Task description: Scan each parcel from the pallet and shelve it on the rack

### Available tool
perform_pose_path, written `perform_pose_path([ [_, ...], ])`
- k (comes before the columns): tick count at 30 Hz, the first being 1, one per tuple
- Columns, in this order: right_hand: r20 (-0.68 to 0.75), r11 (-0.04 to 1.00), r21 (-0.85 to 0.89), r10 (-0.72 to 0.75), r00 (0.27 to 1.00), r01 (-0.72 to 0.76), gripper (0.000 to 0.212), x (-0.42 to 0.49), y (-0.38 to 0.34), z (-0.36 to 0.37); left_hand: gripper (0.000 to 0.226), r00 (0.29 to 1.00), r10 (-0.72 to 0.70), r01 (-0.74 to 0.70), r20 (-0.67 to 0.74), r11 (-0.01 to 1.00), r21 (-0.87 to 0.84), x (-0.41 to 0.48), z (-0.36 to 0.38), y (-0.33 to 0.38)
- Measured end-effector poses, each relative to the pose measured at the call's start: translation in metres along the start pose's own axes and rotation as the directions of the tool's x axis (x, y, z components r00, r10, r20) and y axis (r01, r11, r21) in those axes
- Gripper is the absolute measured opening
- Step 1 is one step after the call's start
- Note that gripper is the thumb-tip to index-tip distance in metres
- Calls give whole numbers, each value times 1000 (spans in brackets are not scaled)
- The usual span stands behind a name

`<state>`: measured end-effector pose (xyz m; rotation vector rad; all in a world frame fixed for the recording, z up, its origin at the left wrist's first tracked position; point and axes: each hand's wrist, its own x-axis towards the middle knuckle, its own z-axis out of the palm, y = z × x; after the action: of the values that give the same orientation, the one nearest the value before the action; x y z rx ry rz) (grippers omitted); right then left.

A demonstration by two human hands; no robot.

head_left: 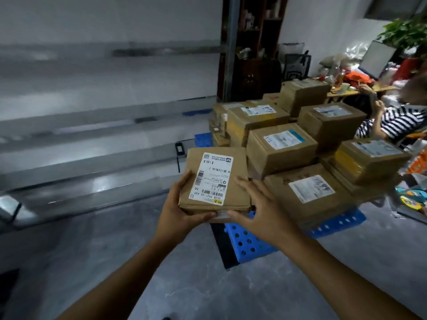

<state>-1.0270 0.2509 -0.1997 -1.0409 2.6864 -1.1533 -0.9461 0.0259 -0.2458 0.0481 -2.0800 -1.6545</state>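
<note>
A flat brown cardboard parcel with a white shipping label on top is held level in front of me, just off the near left corner of the blue pallet. My left hand grips its left near edge, fingers on top and thumb along the front. My right hand grips the right near corner the same way. Several labelled parcels are stacked on the pallet. A blurred grey rack runs along the left. A small black handheld device, perhaps a scanner, lies on it beyond the parcel.
A person in a striped shirt sits at the right by a cluttered desk with a monitor. A dark shelf unit stands behind the pallet. Bare grey floor lies below my arms. Colourful items lie on the floor at the right.
</note>
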Motion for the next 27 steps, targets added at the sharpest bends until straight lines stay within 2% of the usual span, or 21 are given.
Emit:
perform_pose_path([
  [7,219,996,0,-88,972,90,76,119,-37,93,101,986,-5,17,-164,997,69,29,-117,-61],
  [10,249,995,-8,-94,964,99,79,182,-51,142,100,978,-38,56,-204,995,81,56,-172,-100],
  [15,297,994,-34,-86,951,101,67,283,-62,215,101,960,-144,157,-240,987,38,104,-255,-159],
  [21,277,998,-41,64,959,-55,53,380,-30,277,104,953,-198,224,-229,970,95,166,-320,-224],
  [27,247,970,-139,230,941,-201,38,495,51,331,102,960,-201,239,-193,951,195,253,-343,-309],
])
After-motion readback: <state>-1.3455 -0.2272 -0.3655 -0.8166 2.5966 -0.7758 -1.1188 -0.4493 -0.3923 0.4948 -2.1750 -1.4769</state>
